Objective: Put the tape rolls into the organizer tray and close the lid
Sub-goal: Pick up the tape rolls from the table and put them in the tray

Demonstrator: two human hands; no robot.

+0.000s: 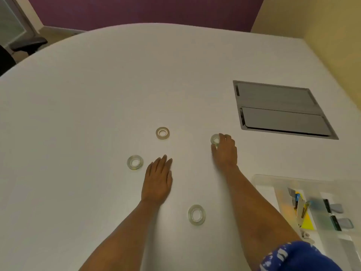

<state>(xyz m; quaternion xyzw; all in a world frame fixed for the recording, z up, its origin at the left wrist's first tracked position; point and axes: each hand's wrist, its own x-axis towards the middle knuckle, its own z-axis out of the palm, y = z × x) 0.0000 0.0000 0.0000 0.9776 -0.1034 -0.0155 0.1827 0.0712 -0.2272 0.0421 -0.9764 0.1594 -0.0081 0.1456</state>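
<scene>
Four tape rolls lay on the white table (97, 94). Each was a small clear ring with a pale round hole in the middle. All lay flat with the holes facing up, so none had a long side pointing anywhere.

The far tape roll (162, 133) sat alone toward the middle of the table. The left tape roll (135, 162) sat just beside the left hand (158, 180). The near tape roll (196, 214) lay between the two arms. The right tape roll (214, 139) was under the tips of the right hand (225, 151).

The right hand's fingers were bent around that roll and touched it. I cannot tell if the roll was off the table. The left hand lay flat on the table, fingers straight and close together, holding nothing.

The organizer tray (259, 180) was a clear box at the right, near the right arm. Its parts held small things, some blue, yellow and grey, too blurry to name. No tape roll could be seen inside it.

A grey panel (281, 108) was set into the table behind the tray.
</scene>
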